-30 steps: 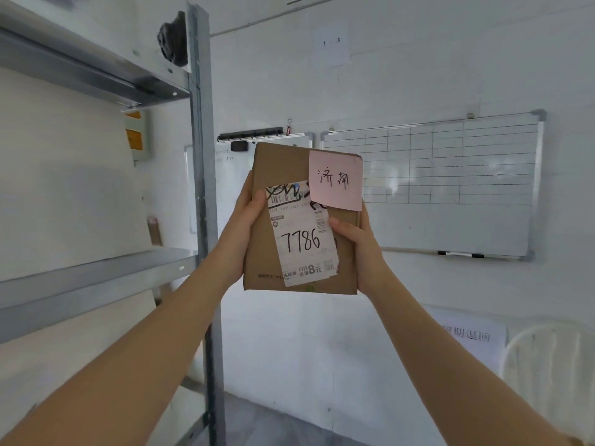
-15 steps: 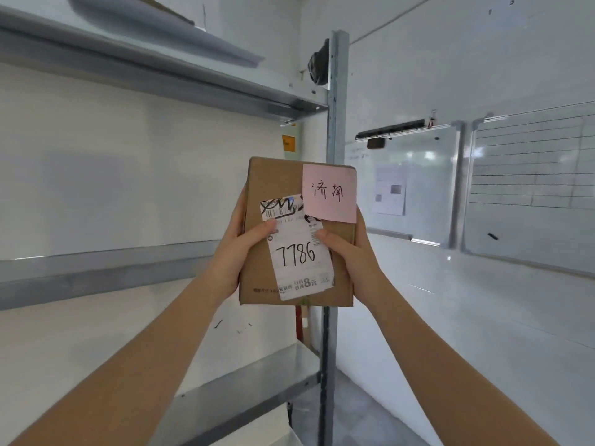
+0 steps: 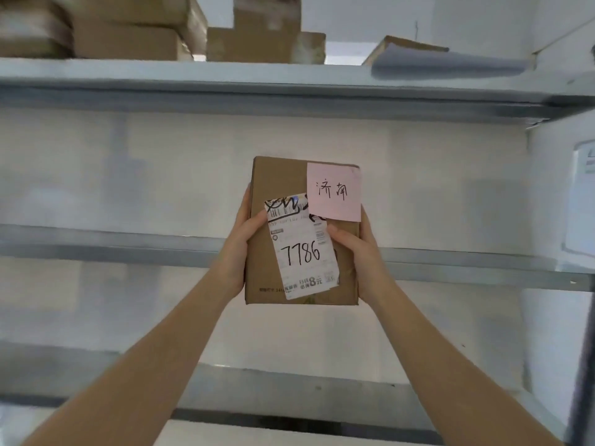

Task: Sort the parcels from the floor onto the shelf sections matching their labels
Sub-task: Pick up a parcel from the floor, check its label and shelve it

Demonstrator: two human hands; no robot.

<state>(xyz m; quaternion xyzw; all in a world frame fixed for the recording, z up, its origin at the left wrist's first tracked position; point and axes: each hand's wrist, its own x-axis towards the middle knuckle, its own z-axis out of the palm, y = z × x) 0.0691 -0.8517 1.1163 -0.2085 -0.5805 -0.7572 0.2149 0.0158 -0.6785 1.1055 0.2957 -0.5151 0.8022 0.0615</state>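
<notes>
I hold a flat brown cardboard parcel (image 3: 277, 185) upright in front of a metal shelf unit. It carries a white shipping label with "7786" handwritten on it and a pink sticky note (image 3: 335, 191) with handwritten characters at its top right. My left hand (image 3: 240, 249) grips its left edge, thumb on the label. My right hand (image 3: 359, 252) grips its right edge, thumb on the front. The parcel hangs level with the middle shelf (image 3: 128, 243), touching no shelf.
The top shelf (image 3: 193, 78) carries several brown cardboard boxes (image 3: 128, 30) at left and centre, and a flat grey-wrapped parcel (image 3: 428, 59) at right. A lower shelf (image 3: 322, 391) runs below my arms. A white wall with a posted paper lies at far right.
My view has swung left from the whiteboard wall to face the shelf unit head-on. The parcel stays held in both hands the same way.
</notes>
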